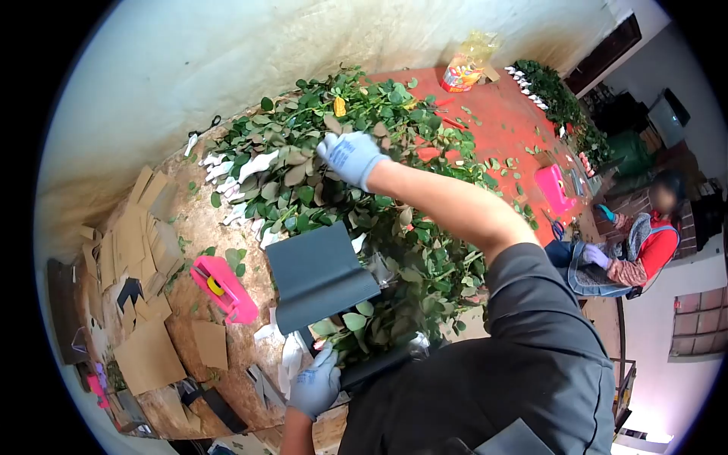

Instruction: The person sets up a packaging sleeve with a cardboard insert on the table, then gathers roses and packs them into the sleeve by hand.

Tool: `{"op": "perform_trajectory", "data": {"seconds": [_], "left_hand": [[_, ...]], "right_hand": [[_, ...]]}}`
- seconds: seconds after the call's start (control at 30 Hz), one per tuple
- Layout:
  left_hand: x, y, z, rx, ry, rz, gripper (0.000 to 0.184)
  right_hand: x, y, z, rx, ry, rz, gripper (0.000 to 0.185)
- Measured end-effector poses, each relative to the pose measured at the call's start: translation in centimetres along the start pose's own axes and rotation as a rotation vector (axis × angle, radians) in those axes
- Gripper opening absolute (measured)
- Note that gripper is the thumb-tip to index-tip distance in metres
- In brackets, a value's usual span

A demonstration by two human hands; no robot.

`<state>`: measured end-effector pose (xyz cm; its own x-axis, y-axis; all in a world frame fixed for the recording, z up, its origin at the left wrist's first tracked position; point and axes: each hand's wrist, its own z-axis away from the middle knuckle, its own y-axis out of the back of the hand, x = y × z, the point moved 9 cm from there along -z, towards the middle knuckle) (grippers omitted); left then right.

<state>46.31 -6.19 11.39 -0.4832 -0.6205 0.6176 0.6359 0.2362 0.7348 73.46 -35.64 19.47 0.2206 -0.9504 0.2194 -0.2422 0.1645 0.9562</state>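
My right hand (pixel 353 159), in a pale grey-blue glove, reaches over a big heap of leafy stems (pixel 303 193). Its fingers are closed round a stem with brownish leaves. White-wrapped ends (pixel 258 165) point left from the heap. Low in the view, my left hand (pixel 315 385), gloved alike, has its fingers curled by a small pinkish bud (pixel 319 345) at the end of a leafy bunch. What exactly it grips is partly hidden. Just above it a dark grey sheet (pixel 318 277) rests beside the leaves, with a crease across it.
A pink stapler-like tool (pixel 224 290) stands left of the sheet. Cardboard pieces (pixel 148 356) cover the table's left end. On the red surface are a snack bag (pixel 462 72), another pink tool (pixel 555 188) and scissors (pixel 557 227). A person (pixel 637 250) sits at right.
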Motion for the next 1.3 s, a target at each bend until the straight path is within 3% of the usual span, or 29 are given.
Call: {"op": "perform_trajectory", "data": {"seconds": [0.13, 0.27, 0.33, 0.4, 0.57, 0.67, 0.73, 0.87, 0.93, 1.07, 1.13, 1.2, 1.27, 1.3], "left_hand": [[0.1, 0.0, 0.2, 0.031, 0.0, 0.091, 0.034], [0.1, 0.0, 0.7, 0.059, 0.018, 0.102, 0.034], [-0.3, -0.6, 0.5, -0.129, 0.161, 0.035, 0.037], [-1.2, -1.3, 0.7, -0.081, 0.142, 0.11, 0.04], [-0.7, -0.8, 0.6, -0.022, 0.143, 0.13, 0.035], [-0.5, -0.5, 0.8, -0.035, 0.17, 0.115, 0.035], [-1.1, -1.1, 0.7, -0.051, 0.164, 0.124, 0.037], [-1.3, -1.5, 0.6, -0.031, 0.111, 0.125, 0.039], [-1.5, -1.8, 0.5, -0.054, 0.14, 0.114, 0.039], [-1.3, -1.3, 0.5, -0.046, 0.157, 0.121, 0.036], [-1.4, -0.8, 0.5, -0.062, 0.161, 0.128, 0.036], [-0.7, 1.0, 0.2, 0.01, 0.025, 0.161, 0.037], [-1.5, 3.5, -0.8, 0.12, 0.08, 0.2, 0.038], [-2.6, 3.7, -1.0, 0.165, 0.131, 0.128, 0.038]], "right_hand": [[-5.0, 11.9, 6.4, 0.069, 0.196, 0.02, 0.011], [-13.9, 15.9, 16.5, 0.019, 0.394, 0.067, 0.01], [-16.2, 11.7, 20.6, -0.232, 0.263, -0.022, 0.01], [-18.6, 7.7, 23.1, -0.287, 0.386, -0.018, 0.01], [-20.2, -2.7, 25.0, -0.428, 0.338, -0.105, 0.014], [-20.2, -2.1, 24.9, -0.497, 0.266, -0.089, 0.016], [-20.4, 1.5, 24.5, -0.379, 0.291, -0.1, 0.018], [-22.8, 6.1, 22.5, -0.364, 0.292, -0.357, 0.028], [-24.5, 4.8, 21.1, -0.267, 0.309, -0.344, 0.03], [-26.8, 0.2, 19.4, -0.307, 0.391, -0.268, 0.031], [-27.3, -2.1, 19.2, -0.49, 0.417, -0.337, 0.041], [-27.2, -2.9, 18.6, -0.538, 0.449, -0.39, 0.047], [-26.9, -1.8, 18.5, -0.633, 0.457, -0.452, 0.062], [-27.0, -2.2, 18.4, -0.63, 0.433, -0.473, 0.079]]}}
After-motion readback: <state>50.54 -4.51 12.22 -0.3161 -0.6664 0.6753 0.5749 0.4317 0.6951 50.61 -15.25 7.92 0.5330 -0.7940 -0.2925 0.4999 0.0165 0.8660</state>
